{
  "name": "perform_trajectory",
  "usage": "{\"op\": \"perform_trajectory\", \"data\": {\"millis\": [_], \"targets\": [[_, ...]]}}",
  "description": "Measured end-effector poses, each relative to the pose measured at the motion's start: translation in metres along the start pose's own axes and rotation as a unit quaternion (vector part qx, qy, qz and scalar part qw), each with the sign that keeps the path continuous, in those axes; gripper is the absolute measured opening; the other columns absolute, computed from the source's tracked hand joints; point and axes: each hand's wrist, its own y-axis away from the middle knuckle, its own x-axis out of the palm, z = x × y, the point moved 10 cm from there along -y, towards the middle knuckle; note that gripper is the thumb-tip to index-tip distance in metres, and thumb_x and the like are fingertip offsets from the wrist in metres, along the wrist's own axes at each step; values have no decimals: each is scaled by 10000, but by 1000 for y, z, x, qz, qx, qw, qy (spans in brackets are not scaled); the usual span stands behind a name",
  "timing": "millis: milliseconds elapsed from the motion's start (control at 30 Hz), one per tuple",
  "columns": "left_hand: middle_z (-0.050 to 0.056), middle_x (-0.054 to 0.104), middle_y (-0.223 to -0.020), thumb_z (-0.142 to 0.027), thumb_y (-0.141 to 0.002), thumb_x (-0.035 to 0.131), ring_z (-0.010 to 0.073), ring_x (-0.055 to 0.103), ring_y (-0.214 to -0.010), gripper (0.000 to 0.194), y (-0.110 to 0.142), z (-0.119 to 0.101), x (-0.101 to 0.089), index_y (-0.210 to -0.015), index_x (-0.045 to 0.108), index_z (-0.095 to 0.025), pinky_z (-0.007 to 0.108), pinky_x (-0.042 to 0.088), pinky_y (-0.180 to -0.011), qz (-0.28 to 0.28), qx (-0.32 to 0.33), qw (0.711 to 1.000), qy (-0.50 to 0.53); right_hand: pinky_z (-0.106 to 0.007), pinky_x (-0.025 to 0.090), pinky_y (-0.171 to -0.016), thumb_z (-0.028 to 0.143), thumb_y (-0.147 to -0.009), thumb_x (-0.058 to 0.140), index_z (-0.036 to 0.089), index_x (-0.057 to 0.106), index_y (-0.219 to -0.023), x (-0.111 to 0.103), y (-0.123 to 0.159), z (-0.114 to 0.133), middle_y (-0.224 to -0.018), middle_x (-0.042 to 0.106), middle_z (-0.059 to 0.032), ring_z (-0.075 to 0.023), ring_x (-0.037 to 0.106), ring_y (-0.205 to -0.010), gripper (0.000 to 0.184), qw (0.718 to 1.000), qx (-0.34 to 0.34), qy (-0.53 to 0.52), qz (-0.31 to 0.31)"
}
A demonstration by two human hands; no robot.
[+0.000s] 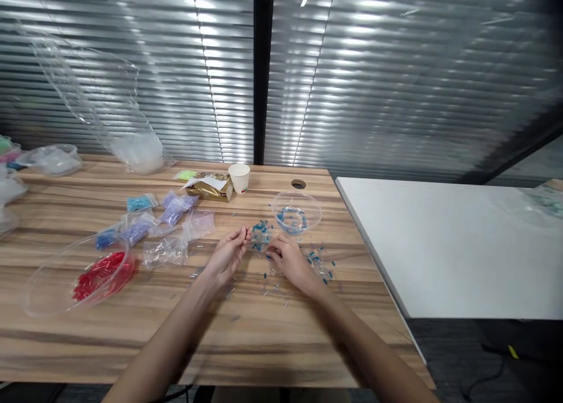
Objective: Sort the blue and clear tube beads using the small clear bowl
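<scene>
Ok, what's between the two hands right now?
A cluster of small blue pieces shows between the left hand and the right hand in the head view; what either hand's fingertips hold is too small to tell.

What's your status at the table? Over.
Left hand, right hand close together, hold unclear. Blue pieces between them. Clear bowl just beyond, more blue inside. Loose bits scattered nearby.

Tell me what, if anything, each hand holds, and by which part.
I cannot tell: the left hand and right hand curl near small, blue, tubular pieces, but anything held is indistinct.
</scene>
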Motion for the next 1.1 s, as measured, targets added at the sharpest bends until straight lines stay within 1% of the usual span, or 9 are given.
{"op": "perform_trajectory", "data": {"millis": [133,233,367,500,600,700,833,967,1100], "targets": [[37,654,-810,99,-799,513,51,631,-699,223,-5,3,-9,-779,631,-88,94,525,-709,-27,-14,1000,0,-283,452,-737,47,-821,552,160,650,-809,-1,5,1,-846,615,-42,-163,573,-797,151,1000,-22,-16,6],[66,668,-849,115,-792,499,72,650,-750,238,-8,7,-12,-814,645,-72,109,533,-741,-31,-27,999,-4,-283,452,-739,58,-835,536,161,651,-831,-3,7,3,-860,611,-45,-162,570,-804,154,999,-35,-18,9],[117,671,-922,107,-813,452,111,666,-809,257,-9,11,-10,-854,656,-45,144,546,-764,-10,-43,999,-7,-284,453,-739,82,-852,532,159,656,-849,-4,9,10,-857,602,-51,-166,563,-805,146,998,-57,0,18],[136,663,-979,109,-807,438,138,666,-870,274,-9,12,-6,-876,656,-44,171,546,-800,18,-49,999,-5,-297,453,-734,149,-883,514,177,670,-881,-2,7,17,-837,601,-56,-176,552,-790,159,997,-67,27,-8],[139,659,-970,114,-791,449,142,666,-873,265,-10,10,-8,-867,649,-42,174,542,-812,20,-44,999,-3,-310,451,-712,165,-874,528,176,683,-867,6,-1,21,-822,599,-65,-191,543,-779,156,996,-71,51,-18],[127,661,-949,106,-796,446,131,666,-861,255,-12,9,-10,-851,642,-48,170,540,-815,17,-40,999,-3,-316,449,-731,147,-849,560,174,689,-885,10,-8,24,-829,599,-67,-199,537,-814,137,995,-76,52,-26],[106,667,-932,103,-791,450,122,663,-858,259,-12,11,-11,-837,643,-63,167,534,-827,18,-38,999,-5,-299,445,-750,114,-832,575,172,689,-900,10,-11,23,-853,605,-62,-189,535,-842,145,996,-71,46,-27],[125,671,-944,85,-797,458,140,666,-854,240,-11,13,-7,-845,650,-51,187,540,-827,22,-40,999,-9,-296,440,-780,113,-828,582,168,687,-936,8,-9,21,-884,622,-61,-178,546,-857,159,997,-74,34,-16],[121,683,-919,60,-822,454,140,670,-837,230,-9,8,-4,-828,655,-52,190,544,-818,20,-25,999,-14,-300,439,-783,110,-811,601,173,698,-854,7,-11,19,-861,636,-51,-175,554,-846,124,997,-70,37,-21]]}}
